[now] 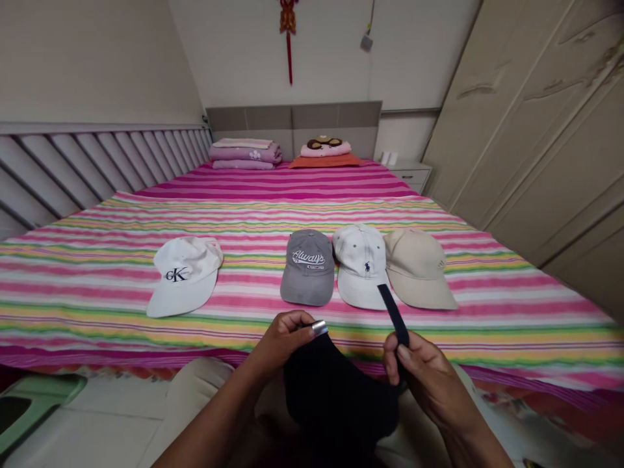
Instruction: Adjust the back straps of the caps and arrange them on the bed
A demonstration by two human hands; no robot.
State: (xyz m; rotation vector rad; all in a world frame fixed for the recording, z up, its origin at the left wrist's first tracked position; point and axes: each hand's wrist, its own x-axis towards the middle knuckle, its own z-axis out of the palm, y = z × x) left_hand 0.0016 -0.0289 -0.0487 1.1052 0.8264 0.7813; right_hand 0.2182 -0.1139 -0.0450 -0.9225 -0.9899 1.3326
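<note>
A black cap [341,396] is held low over my lap, its back strap undone. My left hand [287,335] pinches the cap's edge by the silver metal buckle [320,327]. Between thumb and fingers, my right hand [419,364] grips the dark strap [392,315], whose free end sticks up. Beyond the hands, a grey cap [307,270], a white cap with a small dark emblem [361,266] and a beige cap [420,270] sit side by side on the bed. Farther left lies a white cap with black letters [186,276].
The striped bedspread [253,214] covers the bed. Folded purple bedding [246,155] and a pink and orange stack [325,153] are by the headboard [336,120]. A railing [97,166] runs along the left, a wardrobe [517,130] along the right. A green stool [43,396] stands lower left.
</note>
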